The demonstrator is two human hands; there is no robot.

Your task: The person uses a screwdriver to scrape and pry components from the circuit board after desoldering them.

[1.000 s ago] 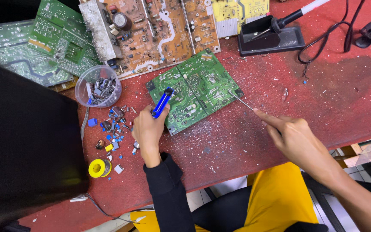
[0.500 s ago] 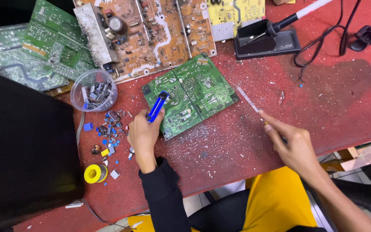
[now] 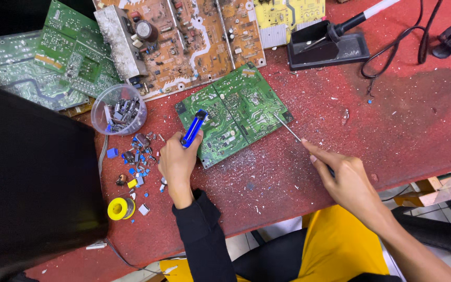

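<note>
Head view: green circuit board [image 3: 234, 113] lies flat on the red bench [image 3: 392, 120]. Left hand [image 3: 177, 164], grip closed around a blue tool [image 3: 193, 128], rests at the board's near-left edge. Right hand [image 3: 346, 180], grip closed on a thin metal-tipped iron [image 3: 288, 127], touches its right edge. Likely desoldering; next calls for a steady tip. Loose components [image 3: 134, 156] lie left.

A clear cup [image 3: 118, 109] of capacitors was set beside scattered components [image 3: 137, 156]; a solder spool [image 3: 120, 208], a brown circuit board [image 3: 184, 36] and a soldering-iron stand [image 3: 322, 49] were seen.
</note>
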